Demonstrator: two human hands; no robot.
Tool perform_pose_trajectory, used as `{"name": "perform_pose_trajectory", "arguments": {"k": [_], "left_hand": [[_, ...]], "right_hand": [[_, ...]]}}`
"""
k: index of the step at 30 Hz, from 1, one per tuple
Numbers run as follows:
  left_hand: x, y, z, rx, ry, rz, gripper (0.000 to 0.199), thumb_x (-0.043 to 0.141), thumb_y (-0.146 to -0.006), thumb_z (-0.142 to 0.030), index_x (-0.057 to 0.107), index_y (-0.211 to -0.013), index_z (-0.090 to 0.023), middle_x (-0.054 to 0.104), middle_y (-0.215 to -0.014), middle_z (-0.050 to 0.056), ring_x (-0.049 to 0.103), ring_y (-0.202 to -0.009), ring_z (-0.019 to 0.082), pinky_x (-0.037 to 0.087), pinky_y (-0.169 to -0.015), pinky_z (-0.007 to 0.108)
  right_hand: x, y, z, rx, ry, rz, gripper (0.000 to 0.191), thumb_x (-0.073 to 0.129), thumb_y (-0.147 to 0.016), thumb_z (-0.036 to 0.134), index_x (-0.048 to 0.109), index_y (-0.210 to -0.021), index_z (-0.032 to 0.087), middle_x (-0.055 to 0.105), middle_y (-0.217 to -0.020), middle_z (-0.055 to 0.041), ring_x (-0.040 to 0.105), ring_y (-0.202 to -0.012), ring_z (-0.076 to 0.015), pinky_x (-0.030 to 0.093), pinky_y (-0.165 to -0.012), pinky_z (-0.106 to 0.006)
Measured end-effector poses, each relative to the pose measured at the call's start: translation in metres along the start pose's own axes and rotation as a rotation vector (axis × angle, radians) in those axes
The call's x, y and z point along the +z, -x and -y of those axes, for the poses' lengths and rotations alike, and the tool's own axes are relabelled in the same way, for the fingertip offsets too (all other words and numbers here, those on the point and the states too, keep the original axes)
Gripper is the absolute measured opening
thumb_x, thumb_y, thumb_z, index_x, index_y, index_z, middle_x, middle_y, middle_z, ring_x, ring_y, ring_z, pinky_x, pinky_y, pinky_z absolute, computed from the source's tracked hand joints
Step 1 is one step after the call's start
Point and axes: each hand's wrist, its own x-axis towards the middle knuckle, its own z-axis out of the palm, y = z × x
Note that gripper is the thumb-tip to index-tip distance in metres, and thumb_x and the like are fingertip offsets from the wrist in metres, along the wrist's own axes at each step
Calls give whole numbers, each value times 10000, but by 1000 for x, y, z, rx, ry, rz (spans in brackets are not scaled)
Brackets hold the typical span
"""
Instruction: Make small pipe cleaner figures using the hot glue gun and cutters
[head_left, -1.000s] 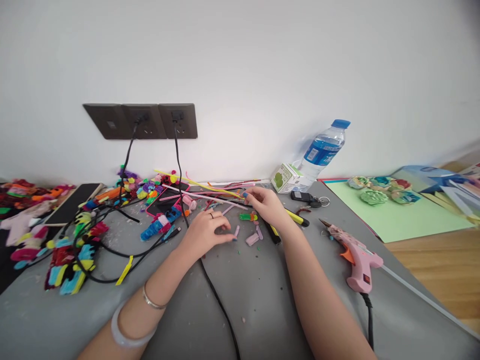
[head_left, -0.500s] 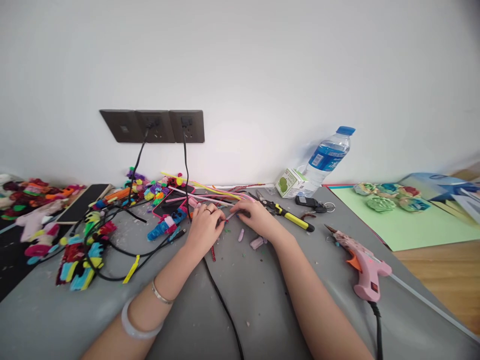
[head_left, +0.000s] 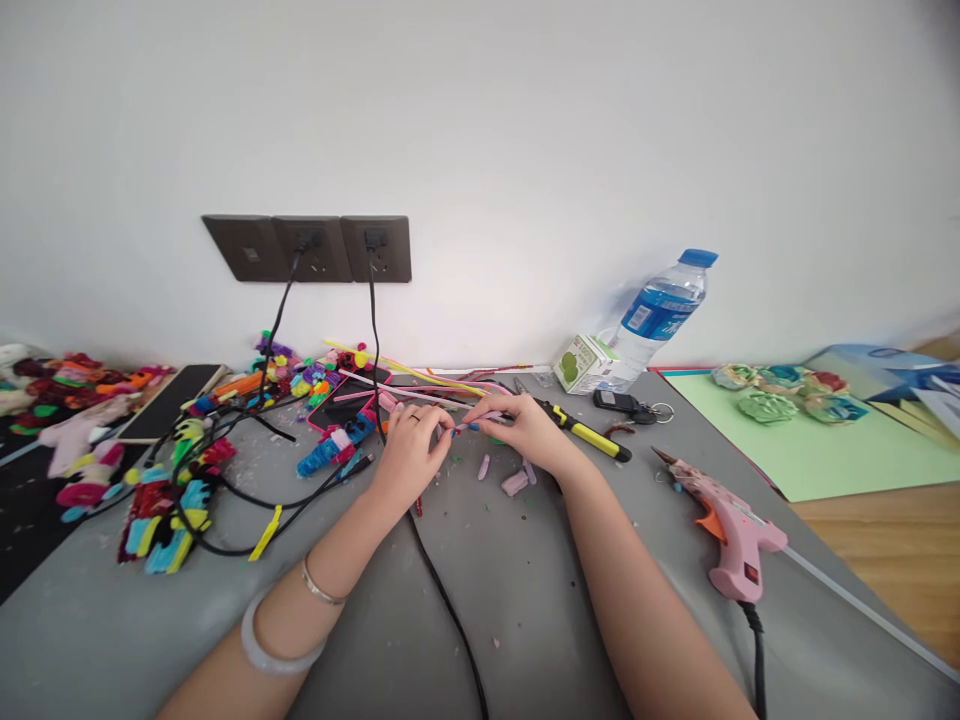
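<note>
Near the middle of the grey table (head_left: 517,610), my left hand (head_left: 411,447) pinches one end of a thin pinkish pipe cleaner (head_left: 471,425). My right hand (head_left: 517,432) has its fingertips closed on the same strip, just to the right. Small lilac fuzzy pieces (head_left: 515,483) lie on the table below my right hand. Behind both hands, long pink and yellow pipe cleaners (head_left: 420,372) stretch toward the wall. A blue fuzzy piece (head_left: 330,452) rests left of my left hand.
A pink glue gun (head_left: 739,540) lies at right, near yellow-handled pliers (head_left: 585,433), keys (head_left: 660,413), a small box (head_left: 583,364) and a leaning bottle (head_left: 660,315). Black cables (head_left: 442,590) and colourful fuzzy figures (head_left: 165,510) cover the left. Green paper (head_left: 885,460) is far right.
My right hand has shifted slightly, its fingers now straighter along the strip. The view has moved a little.
</note>
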Motion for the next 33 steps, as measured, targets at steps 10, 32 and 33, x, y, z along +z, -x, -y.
{"name": "perform_pose_trajectory", "arguments": {"k": [10, 32, 33], "left_hand": [[-4, 1, -6, 40, 34, 33, 257, 468, -853, -41, 605, -974, -222, 708, -998, 18, 600, -989, 226, 372, -939, 411], [-3, -1, -3, -40, 497, -76, 135, 584, -828, -101, 568, -913, -205, 669, -867, -1, 640, -776, 137, 489, -725, 251], [-2, -1, -3, -22, 488, -89, 146, 588, -831, -102, 570, -931, -207, 671, -874, 0, 641, -785, 138, 495, -738, 253]], "right_hand": [[-6, 0, 2, 123, -323, -213, 219, 736, -754, 400, 744, -859, 208, 739, -934, -55, 680, -878, -206, 538, -738, -310], [-2, 1, 8, 141, -136, -63, 222, 677, -782, 399, 641, -768, 180, 557, -686, 9, 448, -568, -111, 362, -532, -251], [-2, 1, 8, 143, -136, -45, 220, 674, -787, 398, 642, -772, 181, 544, -680, 14, 433, -559, -108, 357, -530, -252]]}}
